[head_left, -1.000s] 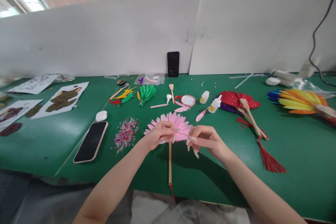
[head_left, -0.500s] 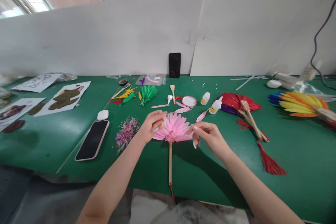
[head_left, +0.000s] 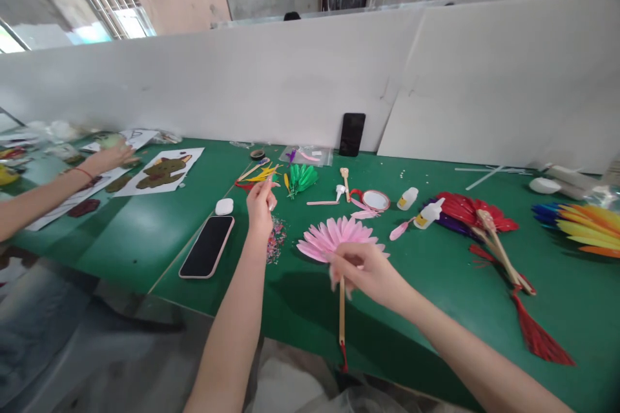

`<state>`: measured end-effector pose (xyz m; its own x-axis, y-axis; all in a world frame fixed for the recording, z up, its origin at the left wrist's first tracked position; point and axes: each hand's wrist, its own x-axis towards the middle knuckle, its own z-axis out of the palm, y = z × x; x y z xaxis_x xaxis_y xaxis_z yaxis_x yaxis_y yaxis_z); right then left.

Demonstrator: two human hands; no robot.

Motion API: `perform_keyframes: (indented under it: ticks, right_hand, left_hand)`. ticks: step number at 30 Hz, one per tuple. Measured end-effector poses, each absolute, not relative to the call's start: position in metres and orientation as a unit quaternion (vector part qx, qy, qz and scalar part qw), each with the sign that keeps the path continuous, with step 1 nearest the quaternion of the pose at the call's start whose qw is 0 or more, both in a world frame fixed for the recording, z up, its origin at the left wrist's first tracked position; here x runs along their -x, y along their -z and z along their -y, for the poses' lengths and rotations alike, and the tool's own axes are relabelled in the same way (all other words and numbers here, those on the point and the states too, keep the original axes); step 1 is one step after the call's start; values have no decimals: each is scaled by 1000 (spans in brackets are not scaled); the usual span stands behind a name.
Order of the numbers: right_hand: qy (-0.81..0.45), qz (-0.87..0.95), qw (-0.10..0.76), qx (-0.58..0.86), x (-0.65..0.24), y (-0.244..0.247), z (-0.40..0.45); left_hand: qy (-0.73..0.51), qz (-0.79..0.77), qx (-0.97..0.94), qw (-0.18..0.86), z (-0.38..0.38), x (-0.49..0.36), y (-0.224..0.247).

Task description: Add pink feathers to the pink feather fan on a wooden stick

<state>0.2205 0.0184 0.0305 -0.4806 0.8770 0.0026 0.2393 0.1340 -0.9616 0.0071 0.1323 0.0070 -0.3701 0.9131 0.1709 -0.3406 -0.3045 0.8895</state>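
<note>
A pink feather fan with a wooden handle and red tassel lies on the green table. My right hand hovers over the fan's lower middle and hides it. Its fingers are curled together and slightly blurred; anything between them is hidden. To the left of the fan, my left hand is raised with thumb and fingertips pinched. Whatever it may hold is too small to make out. Partly behind that wrist is a pile of colourful small bits. A loose pink feather rests right of the fan.
A phone and white case lie left. Glue bottles, a round white-centred lid and green feathers sit beyond the fan. A red fan lies right. Another person's arm reaches in at far left.
My left hand has moved left, away from the pink fan, towards the colourful bits. My right hand has come in over the fan's middle. The view has turned left, showing another person's arm.
</note>
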Motion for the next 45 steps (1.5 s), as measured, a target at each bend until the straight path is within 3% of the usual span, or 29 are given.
perform_keyframes:
  ticks: [4, 10, 17, 24, 35, 45]
  right_hand:
    - [-229, 837, 240, 435, -162, -35, -43]
    - [-138, 867, 240, 414, -122, -8, -51]
    - [-108, 849, 373, 357, -193, 9, -32]
    - [-69, 729, 495, 468, -261, 15, -33]
    - [-59, 702, 446, 553, -280, 19, -38]
    - [-157, 748, 427, 483, -272, 17, -34]
  left_hand:
    - [-744, -390, -342, 422, -132, 20, -13]
    - [-716, -388, -379, 441, -132, 19, -15]
    - [-602, -440, -480, 463, -127, -6, -11]
    - [-464, -441, -584, 498, -117, -28, -13]
    - [-383, -411, -658, 502, -112, -46, -8]
    - [-342, -407, -656, 536, -104, -62, -13]
